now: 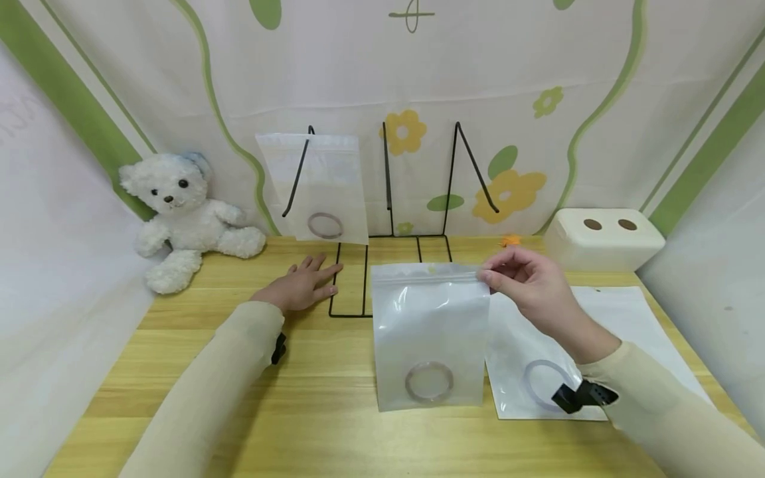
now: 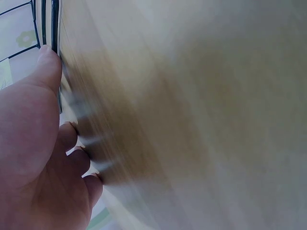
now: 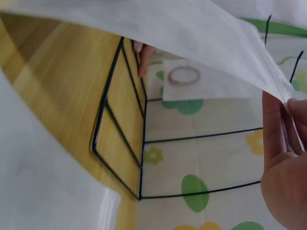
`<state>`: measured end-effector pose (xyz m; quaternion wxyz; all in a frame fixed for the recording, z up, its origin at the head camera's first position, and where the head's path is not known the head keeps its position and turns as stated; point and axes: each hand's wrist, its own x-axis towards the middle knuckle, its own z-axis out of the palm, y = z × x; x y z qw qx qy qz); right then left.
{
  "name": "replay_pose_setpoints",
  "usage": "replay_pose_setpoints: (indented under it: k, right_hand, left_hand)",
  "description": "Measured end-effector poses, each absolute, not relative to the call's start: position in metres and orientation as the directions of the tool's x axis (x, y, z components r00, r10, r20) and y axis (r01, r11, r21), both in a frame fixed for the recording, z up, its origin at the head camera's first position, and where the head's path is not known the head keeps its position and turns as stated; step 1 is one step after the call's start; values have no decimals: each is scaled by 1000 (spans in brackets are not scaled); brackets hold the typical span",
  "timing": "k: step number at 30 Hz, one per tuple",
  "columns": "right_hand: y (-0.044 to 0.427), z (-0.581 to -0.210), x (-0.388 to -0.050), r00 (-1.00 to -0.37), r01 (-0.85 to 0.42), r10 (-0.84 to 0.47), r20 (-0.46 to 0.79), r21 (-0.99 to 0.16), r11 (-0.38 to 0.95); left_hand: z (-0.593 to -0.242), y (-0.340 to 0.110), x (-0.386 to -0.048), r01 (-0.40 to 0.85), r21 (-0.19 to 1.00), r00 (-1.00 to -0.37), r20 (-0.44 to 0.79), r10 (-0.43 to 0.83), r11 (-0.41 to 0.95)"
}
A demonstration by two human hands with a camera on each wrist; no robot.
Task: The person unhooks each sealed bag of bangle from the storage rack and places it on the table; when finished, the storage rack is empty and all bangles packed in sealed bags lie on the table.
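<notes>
My right hand (image 1: 528, 285) pinches the top right corner of a white zip bag (image 1: 430, 332) with a pale purple bangle (image 1: 429, 402) inside. The bag hangs upright in front of a black wire rack (image 1: 364, 285). My left hand (image 1: 301, 285) lies on the table with spread fingers, its fingertips at the left edge of the rack's base. On the rack's left hook (image 1: 297, 176) hangs another zip bag (image 1: 335, 172), also holding a bangle (image 1: 325, 226). In the right wrist view, the gripped bag (image 3: 192, 38) stretches from my thumb and fingers.
A third zip bag (image 1: 627, 332) with a bangle (image 1: 532, 382) lies on the wooden table (image 1: 299, 411) under my right forearm. A white teddy bear (image 1: 191, 222) sits at the back left, and a cream box (image 1: 603, 242) with two round holes stands at the back right.
</notes>
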<state>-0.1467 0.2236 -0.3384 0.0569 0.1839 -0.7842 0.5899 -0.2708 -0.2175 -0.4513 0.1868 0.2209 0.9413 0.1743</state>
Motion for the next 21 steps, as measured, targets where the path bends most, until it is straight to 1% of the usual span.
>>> replay_pose_setpoints:
  k: [2, 4, 9, 11, 13, 16, 18, 21]
  right_hand:
    - [224, -342, -153, -937, -333, -218, 275, -890, 311]
    - [223, -345, -159, -944, -305, -232, 233, -883, 356]
    - [222, -358, -170, -941, -256, -309, 136, -884, 392]
    - [222, -365, -175, -937, -242, -332, 104, -882, 404]
    - [222, -370, -179, -938, -213, -340, 62, -879, 427]
    - [221, -376, -184, -945, -175, -325, 11, -860, 479]
    - [222, -379, -188, -946, -175, -323, -1, -837, 518]
    - [225, -386, -194, -943, -214, -333, 9, -780, 587]
  left_hand:
    - [-455, -219, -273, 369, 404, -830, -262, 493, 837]
    - [-457, -220, -274, 375, 405, -829, -255, 497, 834]
    - [-452, -218, -270, 370, 412, -827, -262, 497, 833]
    - [-444, -216, -266, 370, 413, -822, -271, 500, 832]
    - [-438, -215, -262, 374, 416, -820, -270, 505, 829]
    - [-431, -210, -258, 372, 387, -823, -284, 493, 844]
    - [-430, -209, -257, 360, 376, -829, -291, 478, 854]
    - [-429, -207, -256, 359, 364, -830, -298, 472, 860]
